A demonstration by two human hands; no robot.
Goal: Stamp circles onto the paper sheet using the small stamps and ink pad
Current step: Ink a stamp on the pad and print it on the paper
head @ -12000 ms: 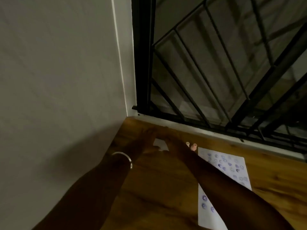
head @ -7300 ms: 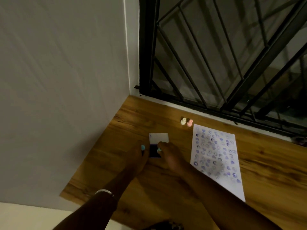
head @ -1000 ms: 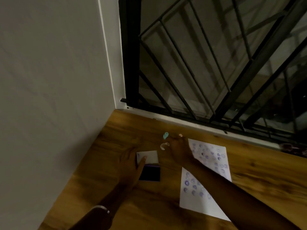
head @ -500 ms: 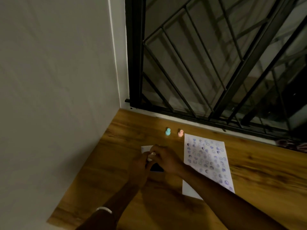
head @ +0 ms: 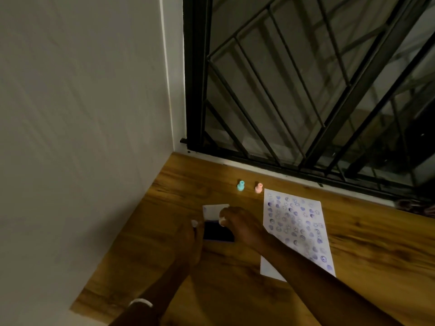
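A white paper sheet (head: pixel 297 228), covered with several purple stamped circles, lies on the wooden table (head: pixel 367 250). To its left sits the dark ink pad (head: pixel 217 232) with its white lid (head: pixel 213 211) flipped open behind it. My right hand (head: pixel 242 223) pinches a small pale stamp (head: pixel 222 220) down at the pad's far right corner. My left hand (head: pixel 190 235) grips the pad's left edge. A blue stamp (head: pixel 240 185) and a pink stamp (head: pixel 258 187) stand upright behind the pad, untouched.
A white wall (head: pixel 82 137) borders the table on the left. A black metal window grille (head: pixel 306 90) runs along the back edge. The table's near left corner (head: pixel 77 307) is close to my left forearm.
My right hand has come back from the row of stamps near the grille to the ink pad, carrying the pale stamp. My left hand has stayed at the pad.
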